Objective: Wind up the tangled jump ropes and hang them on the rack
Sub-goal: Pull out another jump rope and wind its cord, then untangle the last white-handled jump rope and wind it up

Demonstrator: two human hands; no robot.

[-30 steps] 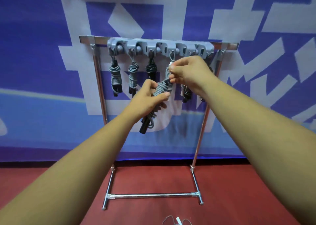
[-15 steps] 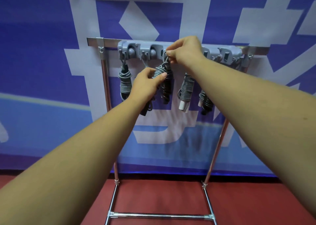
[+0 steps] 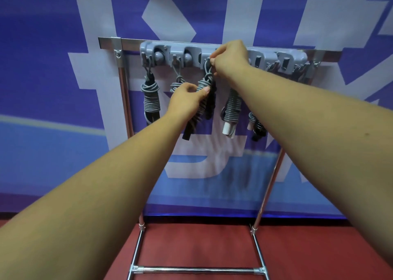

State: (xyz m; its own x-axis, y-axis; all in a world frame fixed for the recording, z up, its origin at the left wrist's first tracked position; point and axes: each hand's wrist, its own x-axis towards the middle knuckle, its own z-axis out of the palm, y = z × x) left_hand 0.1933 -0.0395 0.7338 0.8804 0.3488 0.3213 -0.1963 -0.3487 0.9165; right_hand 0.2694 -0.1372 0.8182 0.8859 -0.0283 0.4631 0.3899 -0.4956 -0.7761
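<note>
A grey hook rail [image 3: 191,54] runs along the top bar of a chrome rack [image 3: 125,101]. My left hand [image 3: 187,99] grips a wound grey jump rope with black handles [image 3: 203,88] below the rail. My right hand [image 3: 229,56] pinches that rope's top loop [image 3: 207,67] at a hook in the middle of the rail. Other wound ropes hang from the rail: one at the far left [image 3: 151,101], one behind my left hand [image 3: 177,82], one with white handles [image 3: 231,111], and a black-handled one [image 3: 256,126] partly behind my right forearm.
A blue and white banner [image 3: 63,88] hangs right behind the rack. The rack's chrome foot bar [image 3: 195,270] lies on red floor [image 3: 319,254]. Its right post [image 3: 270,184] stands just under my right forearm.
Both hands have lifted the wound rope from below the rail up to a middle hook. The camera has come closer to the rack.
</note>
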